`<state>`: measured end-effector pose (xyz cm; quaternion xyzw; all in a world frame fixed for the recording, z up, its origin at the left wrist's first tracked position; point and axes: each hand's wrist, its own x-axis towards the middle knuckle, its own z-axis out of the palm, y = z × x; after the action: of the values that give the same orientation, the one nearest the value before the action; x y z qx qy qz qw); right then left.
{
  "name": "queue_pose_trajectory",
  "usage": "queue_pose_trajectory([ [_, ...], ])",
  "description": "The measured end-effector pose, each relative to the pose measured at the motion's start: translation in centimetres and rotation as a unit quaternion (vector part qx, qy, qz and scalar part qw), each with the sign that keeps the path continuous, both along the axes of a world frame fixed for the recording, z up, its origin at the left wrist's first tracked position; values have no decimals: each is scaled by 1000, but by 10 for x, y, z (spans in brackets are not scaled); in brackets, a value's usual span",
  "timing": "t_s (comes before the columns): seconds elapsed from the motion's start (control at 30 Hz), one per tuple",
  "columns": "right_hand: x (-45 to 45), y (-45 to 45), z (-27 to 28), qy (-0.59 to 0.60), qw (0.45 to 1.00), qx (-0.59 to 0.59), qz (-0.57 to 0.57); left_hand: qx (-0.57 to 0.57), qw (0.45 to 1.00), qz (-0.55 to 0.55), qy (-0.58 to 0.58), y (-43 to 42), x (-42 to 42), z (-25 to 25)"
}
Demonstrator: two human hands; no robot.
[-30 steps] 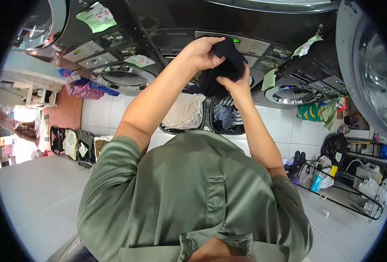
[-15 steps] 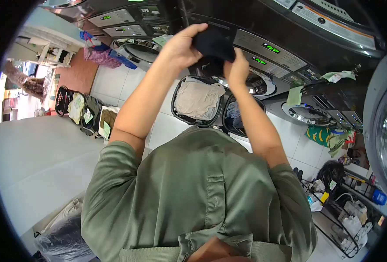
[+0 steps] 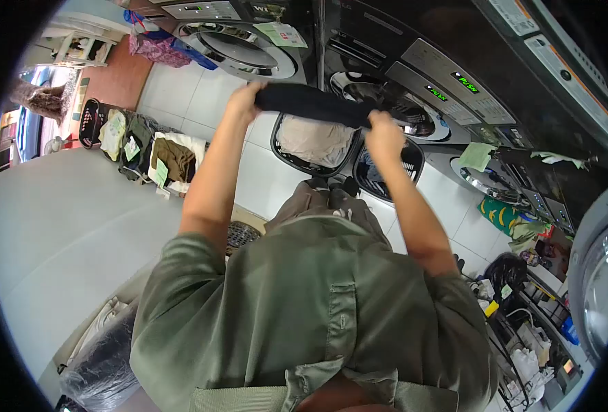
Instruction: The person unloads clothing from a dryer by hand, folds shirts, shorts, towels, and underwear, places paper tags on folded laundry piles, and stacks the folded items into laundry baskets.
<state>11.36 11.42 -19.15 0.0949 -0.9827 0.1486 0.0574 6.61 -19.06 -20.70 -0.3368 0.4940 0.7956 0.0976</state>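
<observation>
Holding black cloth (image 3: 312, 105) between left hand (image 3: 244, 101) and right hand (image 3: 386, 137) — both blurred, left basket (image 3: 304, 167) behind partly hidden

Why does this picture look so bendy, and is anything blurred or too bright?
Head view: straight lines bow and the corners go black, as a very wide lens would give; head view: the dark cloth and the right hand look slightly smeared, probably by motion; head view: the opening at far left is partly washed out, while the green display is readable.
</observation>
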Motion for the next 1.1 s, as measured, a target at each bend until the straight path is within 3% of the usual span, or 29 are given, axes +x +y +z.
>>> queue_pose_trajectory([
  [0.03,18,-6,-13,-47,999,-6,8,-34,997,-55,-32,-16,20,-33],
  [0.1,49,-16,-52,-183,983,-22,12,-7,995,-38,-90,-14,65,-43],
  [0.2,60,-33,-118,-288,954,-80,31,-12,976,-41,-213,-36,97,-104],
  [0.27,46,-44,-172,-301,939,-166,-7,7,966,-51,-252,-77,102,-221],
  [0.3,31,-47,-206,-278,932,-229,-41,43,983,29,-176,-45,84,-191],
  [0.33,13,-48,-225,-233,920,-285,-137,101,986,-7,-135,-47,71,-200],
  [0.37,-5,-49,-234,-181,892,-344,-229,162,973,98,-131,-37,51,-209],
  [0.4,-22,-48,-234,-143,911,-307,-237,107,982,133,-78,-18,33,-205],
  [0.43,-40,-41,-227,-106,927,-265,-245,83,993,65,-53,2,14,-177],
  [0.47,-54,-32,-200,-137,923,-317,-169,28,999,-4,-25,22,-2,-155],
  [0.5,-63,-25,-158,-171,912,-362,-87,-45,998,-36,-2,54,-14,-103],
  [0.53,-71,-11,-105,-242,883,-402,7,-165,978,-85,100,69,-24,-88],
  [0.57,-74,7,-40,-312,840,-431,104,-282,931,-122,199,84,-35,-73],
  [0.63,-86,46,121,-363,833,-373,188,-471,763,-70,437,129,-51,54],
  [0.67,-91,71,179,-303,842,-397,203,-531,685,-54,496,141,-63,106],
  [0.7,-96,94,255,-192,896,-339,213,-585,599,-39,545,152,-75,150],
  [0.77,-134,133,319,76,911,-399,68,-570,547,40,612,181,-106,212],
  [0.8,-179,168,343,200,929,-301,81,-577,532,57,617,197,-124,228],
  [0.83,-214,188,366,297,954,-28,-20,-585,518,74,620,211,-140,240],
  [0.9,-281,214,372,181,951,193,-158,-708,459,88,530,236,-160,246],
  [0.97,-320,226,351,45,937,279,-205,-678,471,117,551,235,-166,239],
  [1.1,-352,243,328,-66,927,300,-215,-688,461,133,545,233,-168,237],
])
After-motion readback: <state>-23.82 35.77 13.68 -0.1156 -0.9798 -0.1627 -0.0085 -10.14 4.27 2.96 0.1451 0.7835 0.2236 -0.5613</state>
